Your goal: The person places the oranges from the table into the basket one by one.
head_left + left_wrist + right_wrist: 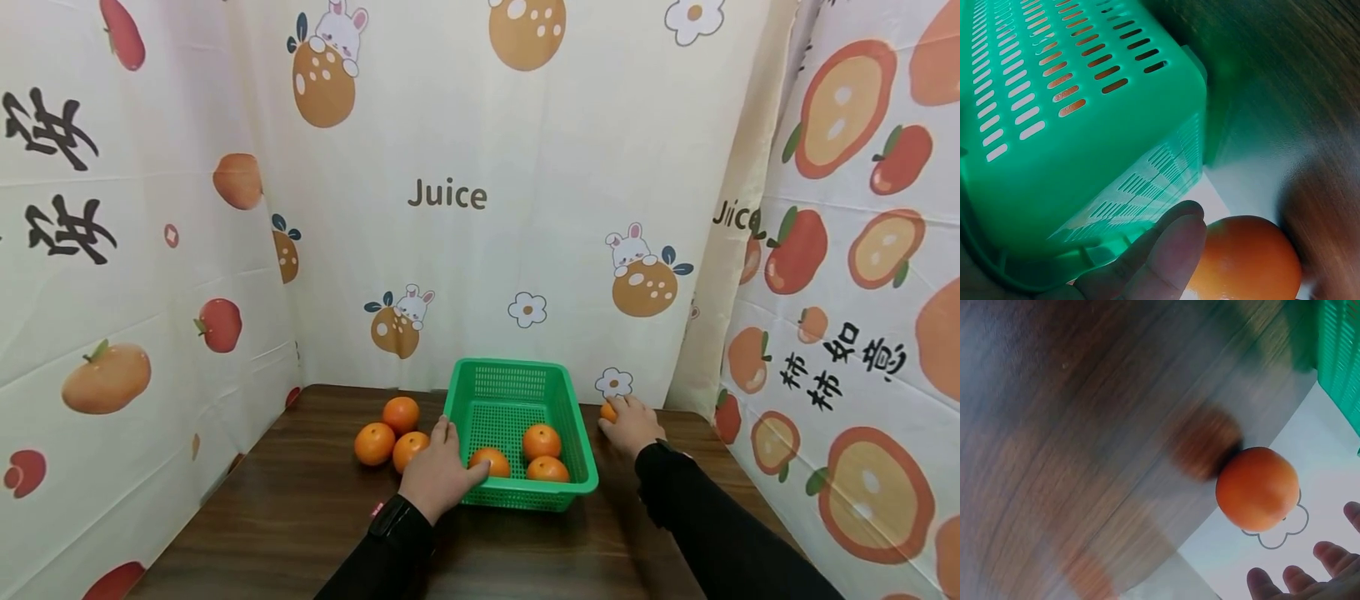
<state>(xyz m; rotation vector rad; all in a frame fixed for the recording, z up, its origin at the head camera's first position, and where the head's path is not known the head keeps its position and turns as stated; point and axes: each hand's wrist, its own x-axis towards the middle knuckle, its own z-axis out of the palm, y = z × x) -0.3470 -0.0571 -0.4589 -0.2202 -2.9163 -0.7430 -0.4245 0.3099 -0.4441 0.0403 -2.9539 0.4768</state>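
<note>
A green plastic basket (517, 493) with slotted walls stands on the table and holds three oranges (542, 442). My left hand (438, 471) rests at its front left corner, the thumb over the front rim and the fingers extended along the left side. In the left wrist view those fingers (1175, 250) lie near the outer wall, beside an orange (1244, 259). To the right of the basket, my right hand (632, 425) reaches over a single orange (608, 412). The right wrist view shows this orange (1257, 489) on the table, apart from the spread, slightly bent fingers (1332, 556).
Three more oranges (375, 444) sit grouped on the brown wooden table (300, 492), left of the basket. Fruit-printed cloth (480, 275) hangs behind the table and along both sides.
</note>
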